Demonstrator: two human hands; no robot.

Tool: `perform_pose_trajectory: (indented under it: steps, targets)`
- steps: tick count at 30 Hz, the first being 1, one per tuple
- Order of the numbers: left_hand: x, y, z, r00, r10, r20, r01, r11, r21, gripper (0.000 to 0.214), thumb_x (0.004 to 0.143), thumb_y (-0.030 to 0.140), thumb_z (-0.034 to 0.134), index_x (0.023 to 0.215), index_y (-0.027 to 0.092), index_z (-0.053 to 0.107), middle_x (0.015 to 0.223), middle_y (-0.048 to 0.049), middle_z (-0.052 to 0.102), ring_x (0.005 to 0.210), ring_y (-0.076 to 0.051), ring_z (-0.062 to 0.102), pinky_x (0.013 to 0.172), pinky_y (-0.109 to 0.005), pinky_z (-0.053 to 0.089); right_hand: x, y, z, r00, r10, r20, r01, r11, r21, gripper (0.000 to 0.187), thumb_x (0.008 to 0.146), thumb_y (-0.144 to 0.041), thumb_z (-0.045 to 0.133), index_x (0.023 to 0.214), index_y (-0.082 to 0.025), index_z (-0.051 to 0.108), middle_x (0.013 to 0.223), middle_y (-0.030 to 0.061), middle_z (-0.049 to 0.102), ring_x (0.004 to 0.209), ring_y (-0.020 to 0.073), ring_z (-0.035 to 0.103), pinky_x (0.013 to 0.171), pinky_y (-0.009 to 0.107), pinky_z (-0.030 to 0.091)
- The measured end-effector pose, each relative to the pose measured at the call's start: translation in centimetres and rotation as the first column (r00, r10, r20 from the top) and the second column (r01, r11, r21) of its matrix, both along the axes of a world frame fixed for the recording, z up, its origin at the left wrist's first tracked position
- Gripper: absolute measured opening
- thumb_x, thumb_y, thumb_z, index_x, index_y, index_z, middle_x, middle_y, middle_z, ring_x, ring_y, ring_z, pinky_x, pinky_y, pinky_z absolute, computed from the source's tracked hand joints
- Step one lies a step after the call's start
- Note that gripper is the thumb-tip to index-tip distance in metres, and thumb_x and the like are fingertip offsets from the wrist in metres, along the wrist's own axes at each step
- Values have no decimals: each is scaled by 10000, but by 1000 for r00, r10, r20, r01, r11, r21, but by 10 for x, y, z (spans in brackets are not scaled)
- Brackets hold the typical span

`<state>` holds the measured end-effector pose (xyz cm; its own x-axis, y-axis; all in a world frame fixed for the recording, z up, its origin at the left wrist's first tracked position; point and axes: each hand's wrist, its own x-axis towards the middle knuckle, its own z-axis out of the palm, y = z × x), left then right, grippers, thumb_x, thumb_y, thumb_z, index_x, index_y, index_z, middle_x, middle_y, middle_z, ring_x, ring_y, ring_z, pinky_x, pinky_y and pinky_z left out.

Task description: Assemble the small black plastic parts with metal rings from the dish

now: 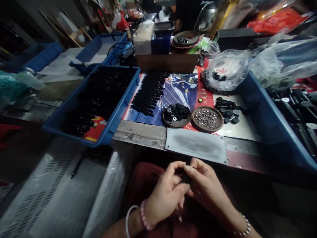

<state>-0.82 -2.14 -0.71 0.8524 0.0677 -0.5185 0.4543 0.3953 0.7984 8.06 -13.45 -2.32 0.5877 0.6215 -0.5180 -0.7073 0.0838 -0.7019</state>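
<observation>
My left hand (168,190) and my right hand (206,185) meet over my lap, just below the bench edge. Fingers of both are bent and pinched together; a small dark piece seems to sit between them, too hidden to name. Beyond the hands lies a worn pale plate (195,145) on the bench edge. Behind it stand a round dish of small metal pins or rivets (206,119) and a dish of black parts with some silver discs (177,114). Black round-headed parts (229,110) lie loose to the right.
A blue tray (99,140) full of black pieces is at the left. Long black parts (150,94) lie in a row on the printed sheet. Another blue bin (274,122) borders the right. A clear plastic bag (228,71) and a cardboard box (168,62) stand farther back.
</observation>
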Motion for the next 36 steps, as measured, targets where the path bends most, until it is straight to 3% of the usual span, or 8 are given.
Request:
perform_pose_trajectory:
  steps: [4,9,13,18,23,28,33,36]
  targets:
    - [2,-1,0,999,37,12,-37,999,-34,517,861,343,643,1289,191,396,678,23,653,375,-46,445,368,-131,350,-3,1,-1,1000,-19,16,19,1000,4,497,724,-432,836,659,-203,400,472,-101,451,334,44,408,334,134,308]
    - [5,1,3,995,66,69,-63,997,-42,492,866,350,642,1260,184,399,686,32,621,412,-51,466,413,-150,374,4,3,12,999,8,-32,-7,999,41,450,728,-421,840,672,-194,455,472,-94,437,361,46,390,352,140,305]
    - [4,10,2,996,0,94,7,998,-67,433,902,321,592,1269,193,402,773,4,653,444,-52,498,440,-156,396,2,10,21,994,-58,-92,59,998,9,412,773,-416,809,694,-194,470,481,-104,386,376,32,338,368,128,267]
    - [1,13,2,995,41,94,-36,998,-49,373,932,292,535,1272,188,419,775,2,653,414,-36,447,413,-145,346,-4,18,11,993,-84,-85,84,996,-10,364,786,-456,784,737,-188,544,444,-115,337,362,23,275,369,119,260]
    - [0,8,2,989,106,99,-100,993,-57,395,926,308,550,1277,190,414,645,72,538,395,-42,399,393,-145,308,-8,19,2,993,-91,77,96,993,-67,397,762,-509,787,743,-185,559,492,-94,396,366,33,322,350,133,272]
    - [-1,9,1,983,113,143,-111,994,-21,371,940,313,538,1275,201,424,681,58,540,419,-41,396,405,-150,308,-11,22,7,980,-91,179,113,986,-119,401,781,-519,765,736,-186,546,515,-89,410,379,32,310,354,138,265]
    - [3,19,3,981,94,168,-95,995,-3,341,942,313,528,1248,192,441,664,65,536,411,-45,392,406,-157,322,0,21,9,984,73,163,-56,993,-104,357,835,-528,702,822,-202,557,520,-85,405,411,67,343,384,170,304]
    - [5,25,5,978,106,181,-112,993,22,326,957,313,500,1248,179,440,783,5,626,427,-34,412,421,-160,319,22,10,17,902,152,404,-76,977,-199,355,878,-534,647,855,-182,609,572,-47,473,488,94,408,443,191,354]
